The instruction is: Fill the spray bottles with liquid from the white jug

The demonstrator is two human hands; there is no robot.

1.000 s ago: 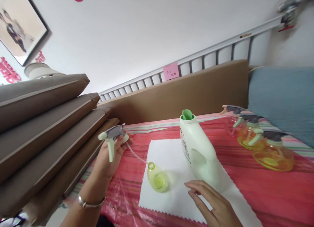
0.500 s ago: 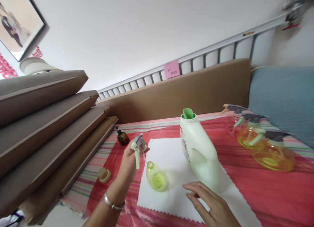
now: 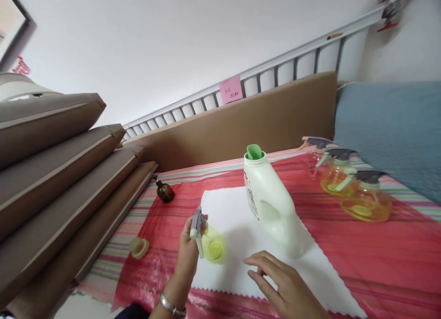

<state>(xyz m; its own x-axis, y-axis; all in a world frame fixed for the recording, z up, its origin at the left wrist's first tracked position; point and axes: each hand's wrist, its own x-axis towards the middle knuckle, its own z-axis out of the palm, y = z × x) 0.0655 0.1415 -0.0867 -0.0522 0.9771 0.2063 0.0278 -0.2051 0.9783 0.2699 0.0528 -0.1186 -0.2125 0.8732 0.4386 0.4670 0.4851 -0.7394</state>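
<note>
My left hand [image 3: 190, 238] is closed round a grey and pale-green trigger spray head [image 3: 197, 227]. The head sits at the mouth of a small yellow-green bottle [image 3: 214, 249], which stands on the white sheet; whether it is seated on the neck I cannot tell. Above the sheet, right of the bottle, my right hand [image 3: 275, 280] hovers with fingers apart and nothing in them. Behind it stands a large pale-green jug [image 3: 275, 204], uncapped, with a green spout [image 3: 254, 152] in its mouth.
Several spray bottles [image 3: 367, 199] with yellowish or pink bodies stand at right. A dark pump bottle [image 3: 165, 192] and a pale cap [image 3: 139, 248] lie left of the white sheet [image 3: 223, 204]. Stacked cushions [image 3: 62, 149] rise at far left; a brown padded board [image 3: 234, 131] runs behind.
My left hand has lowered the spray head, with its tube now down in the small bottle. My right hand stays open beside it. The whole view has shifted slightly.
</note>
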